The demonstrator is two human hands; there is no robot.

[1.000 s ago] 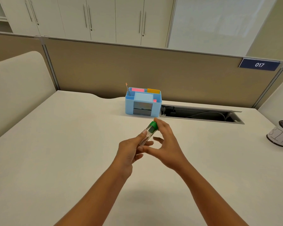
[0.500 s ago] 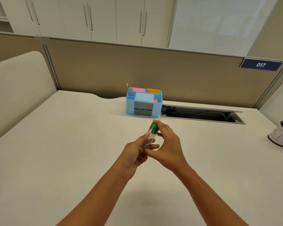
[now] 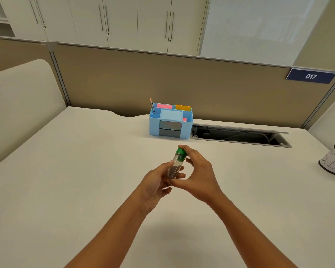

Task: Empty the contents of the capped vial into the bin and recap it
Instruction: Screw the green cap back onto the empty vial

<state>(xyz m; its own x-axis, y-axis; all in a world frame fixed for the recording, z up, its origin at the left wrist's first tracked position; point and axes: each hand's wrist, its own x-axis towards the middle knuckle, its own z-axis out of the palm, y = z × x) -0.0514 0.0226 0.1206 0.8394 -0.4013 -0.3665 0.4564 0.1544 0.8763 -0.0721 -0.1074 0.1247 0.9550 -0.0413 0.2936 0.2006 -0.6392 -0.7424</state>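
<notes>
A clear vial (image 3: 176, 165) with a green cap (image 3: 181, 152) is held tilted above the middle of the white desk; dark contents sit in its lower part. My left hand (image 3: 157, 182) grips the vial's lower body. My right hand (image 3: 197, 175) curls around the upper end, its fingertips on the green cap, which sits on the vial. A small dark-rimmed bin (image 3: 334, 161) wrapped in white paper stands at the far right edge of the desk, well away from both hands.
A light blue desk organiser (image 3: 170, 122) with sticky notes and a pencil stands at the back centre. Right of it is an open cable slot (image 3: 240, 135) in the desk. A tan partition with a "017" sign (image 3: 310, 76) closes the back.
Both hands and the vial have drawn slightly nearer to me and lower in view. The right fingers have shifted on the cap; the cap stays on.
</notes>
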